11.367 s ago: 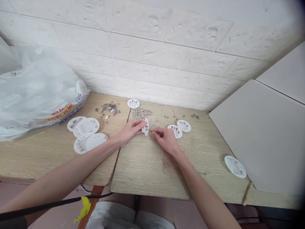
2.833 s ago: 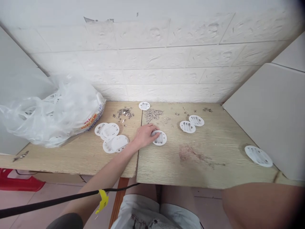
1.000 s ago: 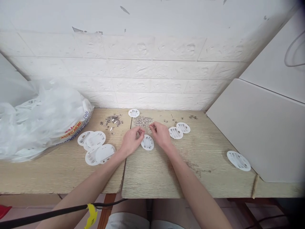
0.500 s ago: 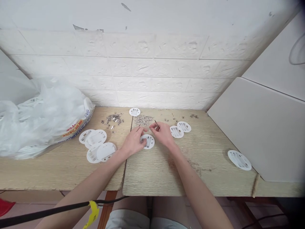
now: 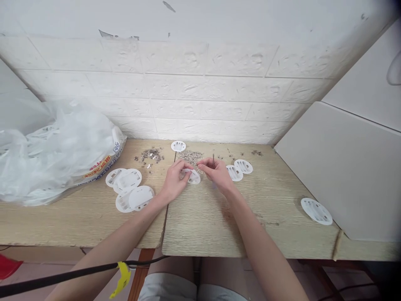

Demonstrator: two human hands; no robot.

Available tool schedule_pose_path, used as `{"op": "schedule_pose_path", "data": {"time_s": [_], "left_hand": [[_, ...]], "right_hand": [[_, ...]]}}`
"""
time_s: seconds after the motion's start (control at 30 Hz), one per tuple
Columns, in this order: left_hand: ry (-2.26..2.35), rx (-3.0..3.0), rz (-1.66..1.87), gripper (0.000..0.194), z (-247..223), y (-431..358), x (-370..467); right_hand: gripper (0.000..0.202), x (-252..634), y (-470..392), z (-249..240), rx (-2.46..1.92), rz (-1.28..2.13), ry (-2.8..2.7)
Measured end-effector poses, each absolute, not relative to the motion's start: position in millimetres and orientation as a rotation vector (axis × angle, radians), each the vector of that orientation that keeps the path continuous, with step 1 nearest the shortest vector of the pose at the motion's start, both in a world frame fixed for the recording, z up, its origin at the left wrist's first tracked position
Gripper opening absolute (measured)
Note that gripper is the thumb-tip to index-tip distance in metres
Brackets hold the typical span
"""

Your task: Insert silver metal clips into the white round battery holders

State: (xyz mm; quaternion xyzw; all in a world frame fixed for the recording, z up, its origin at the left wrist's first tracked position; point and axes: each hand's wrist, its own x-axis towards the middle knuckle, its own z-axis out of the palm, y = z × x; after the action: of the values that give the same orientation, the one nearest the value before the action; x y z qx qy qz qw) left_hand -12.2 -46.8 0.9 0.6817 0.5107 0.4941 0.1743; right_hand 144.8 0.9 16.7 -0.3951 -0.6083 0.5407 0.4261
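Observation:
A white round plastic battery holder [image 5: 194, 177] is gripped at its left side by my left hand [image 5: 175, 179], thumb over its face. My right hand [image 5: 218, 172] is closed around a thin dark stick-like tool [image 5: 213, 159], which points up from between the fingers. Its fingertips are pinched just right of the holder's upper edge; whether a small part is in them is too small to tell. Behind my hands lies a pile of small metal pieces [image 5: 190, 156].
A second heap of metal pieces [image 5: 152, 155] lies left. Overlapping battery holders [image 5: 128, 179] rest at left, two more [image 5: 243, 166] right of my hand, one [image 5: 178, 145] by the wall, one [image 5: 316, 211] far right. A plastic bag [image 5: 72, 146] and a grey panel [image 5: 341, 171] flank the table.
My left hand has moved the battery holder up and slightly left, and it looks tilted now. In my right hand the thin tool has swung more upright.

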Motion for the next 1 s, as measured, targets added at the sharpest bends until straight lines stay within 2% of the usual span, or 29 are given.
{"op": "schedule_pose_path", "data": {"time_s": [0.13, 0.23, 0.37, 0.47, 0.57, 0.73, 1.0], "left_hand": [[1.368, 1.896, 1.509, 0.008, 1.8, -46.4, -13.1], [1.436, 1.807, 1.460, 0.007, 1.6, -46.7, -12.8], [1.549, 1.725, 1.391, 0.021, 2.6, -47.4, -12.4], [1.577, 1.705, 1.371, 0.020, 2.4, -46.6, -12.3], [1.519, 1.530, 1.343, 0.023, 1.2, -45.0, -11.8], [1.328, 1.116, 1.274, 0.043, 4.2, -44.1, -10.4], [0.970, 0.960, 1.201, 0.053, 6.5, -44.3, -11.3]], "right_hand": [[0.025, 142.6, -3.7, 20.0, -0.922, 1.468, -1.516], [0.024, 142.1, -5.1, 21.3, -0.898, 1.456, -1.547], [0.022, 143.3, -3.7, 20.8, -0.906, 1.412, -1.541], [0.020, 143.3, -2.1, 17.4, -0.918, 1.331, -1.572], [0.018, 141.0, -2.8, 14.0, -0.961, 1.154, -1.715], [0.014, 136.9, -5.8, 12.8, -1.070, 0.818, -1.883], [0.017, 138.0, -1.4, 9.2, -1.151, 0.900, -1.741]]}}
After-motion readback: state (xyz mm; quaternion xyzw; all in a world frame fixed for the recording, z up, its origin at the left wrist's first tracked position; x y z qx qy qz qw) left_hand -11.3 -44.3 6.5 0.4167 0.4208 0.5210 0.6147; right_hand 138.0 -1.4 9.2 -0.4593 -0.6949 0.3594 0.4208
